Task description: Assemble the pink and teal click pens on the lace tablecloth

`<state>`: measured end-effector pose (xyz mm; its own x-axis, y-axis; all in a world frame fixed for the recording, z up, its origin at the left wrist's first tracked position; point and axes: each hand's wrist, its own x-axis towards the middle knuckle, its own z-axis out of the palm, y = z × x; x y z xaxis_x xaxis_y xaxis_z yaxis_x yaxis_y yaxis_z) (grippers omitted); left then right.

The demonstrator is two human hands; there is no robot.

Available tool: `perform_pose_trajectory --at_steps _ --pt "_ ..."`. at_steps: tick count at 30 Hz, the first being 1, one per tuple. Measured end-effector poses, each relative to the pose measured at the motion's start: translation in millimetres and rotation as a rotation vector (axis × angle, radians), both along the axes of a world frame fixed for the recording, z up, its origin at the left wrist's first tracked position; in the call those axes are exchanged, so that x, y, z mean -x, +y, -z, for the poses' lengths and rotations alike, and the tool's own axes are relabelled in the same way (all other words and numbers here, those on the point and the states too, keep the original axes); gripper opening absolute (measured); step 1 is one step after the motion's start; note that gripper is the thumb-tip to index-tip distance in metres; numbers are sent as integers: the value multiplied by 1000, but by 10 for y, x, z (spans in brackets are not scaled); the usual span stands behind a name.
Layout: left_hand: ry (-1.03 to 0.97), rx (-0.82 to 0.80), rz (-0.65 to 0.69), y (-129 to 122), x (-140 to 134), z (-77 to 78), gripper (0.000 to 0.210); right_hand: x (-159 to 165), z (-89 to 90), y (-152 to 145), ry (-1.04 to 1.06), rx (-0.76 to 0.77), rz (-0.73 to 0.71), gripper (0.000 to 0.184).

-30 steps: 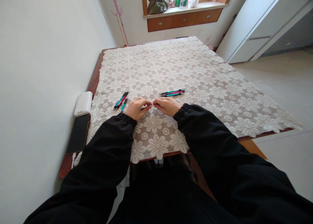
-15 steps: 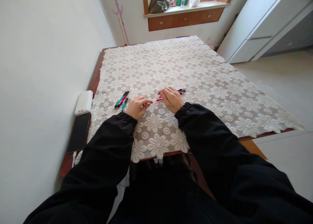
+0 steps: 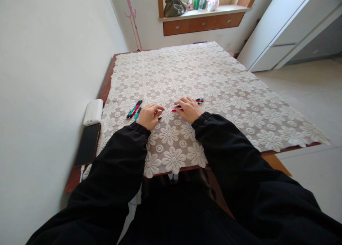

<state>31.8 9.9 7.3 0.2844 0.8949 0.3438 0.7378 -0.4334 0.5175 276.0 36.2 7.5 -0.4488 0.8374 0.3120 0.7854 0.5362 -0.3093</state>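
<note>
Pens (image 3: 198,101) lie half hidden under right hand (image 3: 188,109).

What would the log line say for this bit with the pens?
left hand: beside left pens, small dark piece at fingertips | right hand: on right pens | lace cloth: underneath

— How many pens do you count on your lace cloth (image 3: 213,77)?

— You have three in the left pen group (image 3: 134,109). In the right pen group (image 3: 196,101) your hand covers most, so the number there cannot be told.

— And beside the wall?

— One white power bank (image 3: 93,112) and one dark phone (image 3: 87,144).
</note>
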Motion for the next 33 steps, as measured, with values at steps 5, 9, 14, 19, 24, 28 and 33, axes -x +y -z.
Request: perform_pose_trajectory --at_steps 5,9,14,19,24,28,33 --pt "9 6 11 12 8 13 21 -5 32 32 -41 34 -46 18" --pt "16 1 16 11 16 23 21 -11 56 48 -14 17 -81 16" --pt "40 -17 12 10 24 37 20 -5 61 42 -21 19 -107 12" --pt "42 -51 -35 11 32 59 19 30 20 9 -24 45 -103 12" --pt "24 -70 -35 11 32 67 19 44 31 2 -15 54 -85 21" --pt "33 -63 -48 19 31 70 17 34 58 8 -1 44 -110 32" --pt "64 -40 -65 29 38 74 17 24 44 12 -42 43 -140 32"
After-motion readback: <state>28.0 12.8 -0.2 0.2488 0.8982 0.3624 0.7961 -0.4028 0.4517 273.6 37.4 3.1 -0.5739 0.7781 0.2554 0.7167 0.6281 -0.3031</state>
